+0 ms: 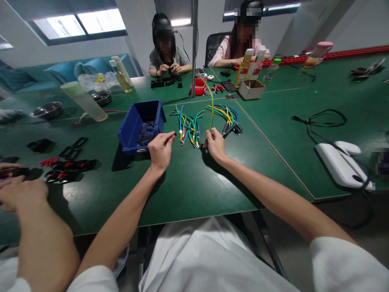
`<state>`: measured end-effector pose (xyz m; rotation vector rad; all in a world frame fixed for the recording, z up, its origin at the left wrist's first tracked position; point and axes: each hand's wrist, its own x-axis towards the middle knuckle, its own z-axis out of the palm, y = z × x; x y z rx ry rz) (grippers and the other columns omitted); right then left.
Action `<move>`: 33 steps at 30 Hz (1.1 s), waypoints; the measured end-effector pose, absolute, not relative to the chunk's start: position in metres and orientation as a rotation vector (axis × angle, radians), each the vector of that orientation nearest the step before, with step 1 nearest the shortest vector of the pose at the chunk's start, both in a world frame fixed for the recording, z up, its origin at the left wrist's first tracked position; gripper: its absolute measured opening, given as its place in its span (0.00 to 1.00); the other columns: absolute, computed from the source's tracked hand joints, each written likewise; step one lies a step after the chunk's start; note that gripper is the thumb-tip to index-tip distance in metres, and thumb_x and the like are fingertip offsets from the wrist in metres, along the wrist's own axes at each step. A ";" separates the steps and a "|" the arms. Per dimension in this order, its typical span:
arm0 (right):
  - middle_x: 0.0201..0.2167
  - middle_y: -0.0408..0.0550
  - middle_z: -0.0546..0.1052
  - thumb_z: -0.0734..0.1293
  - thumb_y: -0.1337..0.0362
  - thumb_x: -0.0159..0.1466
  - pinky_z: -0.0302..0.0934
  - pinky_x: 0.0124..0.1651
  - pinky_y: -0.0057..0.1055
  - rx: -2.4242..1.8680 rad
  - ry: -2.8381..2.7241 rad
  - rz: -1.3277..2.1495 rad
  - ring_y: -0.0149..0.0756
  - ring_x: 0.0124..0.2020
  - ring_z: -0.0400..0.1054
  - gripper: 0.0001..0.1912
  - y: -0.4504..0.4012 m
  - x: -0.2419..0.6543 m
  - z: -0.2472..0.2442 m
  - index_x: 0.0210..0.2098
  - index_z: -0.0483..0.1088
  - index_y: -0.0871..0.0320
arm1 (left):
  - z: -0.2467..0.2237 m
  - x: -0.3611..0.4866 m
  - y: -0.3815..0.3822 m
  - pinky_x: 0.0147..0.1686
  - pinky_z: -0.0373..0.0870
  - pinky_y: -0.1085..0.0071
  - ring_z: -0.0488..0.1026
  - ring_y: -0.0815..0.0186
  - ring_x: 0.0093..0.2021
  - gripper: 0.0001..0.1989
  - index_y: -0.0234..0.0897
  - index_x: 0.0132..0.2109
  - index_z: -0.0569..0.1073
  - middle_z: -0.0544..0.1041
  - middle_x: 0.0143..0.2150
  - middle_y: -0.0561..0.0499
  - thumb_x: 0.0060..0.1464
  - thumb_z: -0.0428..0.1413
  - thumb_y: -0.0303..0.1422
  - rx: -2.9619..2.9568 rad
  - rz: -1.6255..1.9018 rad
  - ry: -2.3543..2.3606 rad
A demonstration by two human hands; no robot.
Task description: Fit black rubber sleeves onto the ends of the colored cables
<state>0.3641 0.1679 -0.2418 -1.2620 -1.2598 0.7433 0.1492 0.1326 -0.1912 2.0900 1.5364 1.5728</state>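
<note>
My left hand (161,149) is closed, its fingertips pinching a small black piece (175,134) that is mostly hidden. Just behind it stands a blue bin (127,127) with black sleeve-like pieces (147,132) inside. To the right, the fingers of my right hand (215,144) grip a yellow-green wire (212,106) near its lower end; the wire curves upward and away. Between my hands lies a pile of green, blue and yellow wires (189,123) with metal ring terminals at the near ends. A second wire bundle (227,115), right of the held wire, has black sleeves (234,129) on its near ends.
A metal post (195,48) rises behind the wires, beside a red box (199,86). A phone-like black slab (120,158) lies under the bin's edge. At left, a co-worker's hand (22,190) works near black-and-red parts (67,168). A white device (342,164) with cable sits right. Two people sit opposite.
</note>
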 end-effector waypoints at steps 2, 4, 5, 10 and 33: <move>0.18 0.37 0.66 0.61 0.46 0.64 0.57 0.22 0.29 -1.257 -1.242 0.752 0.32 0.17 0.64 0.18 0.170 0.364 -0.244 0.27 0.57 0.52 | -0.197 0.154 0.132 0.41 0.75 0.69 0.78 0.65 0.38 0.10 0.38 0.45 0.80 0.81 0.39 0.47 0.60 0.56 0.34 2.118 1.486 1.496; 0.17 0.37 0.66 0.61 0.46 0.64 0.56 0.21 0.29 -1.247 -1.224 0.769 0.31 0.17 0.64 0.19 0.171 0.365 -0.246 0.28 0.57 0.52 | -0.201 0.159 0.131 0.40 0.75 0.69 0.78 0.66 0.37 0.10 0.38 0.45 0.79 0.80 0.39 0.48 0.60 0.55 0.34 2.119 1.412 1.459; 0.17 0.37 0.66 0.62 0.45 0.63 0.56 0.21 0.28 -1.244 -1.217 0.777 0.31 0.17 0.64 0.19 0.171 0.365 -0.246 0.28 0.56 0.52 | -0.203 0.161 0.131 0.39 0.75 0.69 0.78 0.66 0.36 0.10 0.38 0.45 0.79 0.80 0.39 0.48 0.60 0.55 0.34 2.116 1.386 1.441; 0.17 0.37 0.68 0.63 0.46 0.62 0.60 0.22 0.28 -1.242 -1.210 0.819 0.32 0.18 0.67 0.18 0.168 0.364 -0.244 0.29 0.58 0.53 | -0.210 0.169 0.131 0.38 0.74 0.69 0.77 0.66 0.33 0.10 0.38 0.43 0.79 0.80 0.36 0.48 0.61 0.54 0.33 2.096 1.302 1.389; 0.27 0.39 0.73 0.65 0.51 0.60 0.68 0.26 0.31 -1.205 -1.120 0.917 0.33 0.23 0.73 0.16 0.168 0.364 -0.242 0.37 0.57 0.52 | -0.235 0.167 0.148 0.47 0.71 0.64 0.76 0.62 0.42 0.09 0.37 0.42 0.77 0.80 0.42 0.47 0.60 0.53 0.33 2.155 1.088 1.370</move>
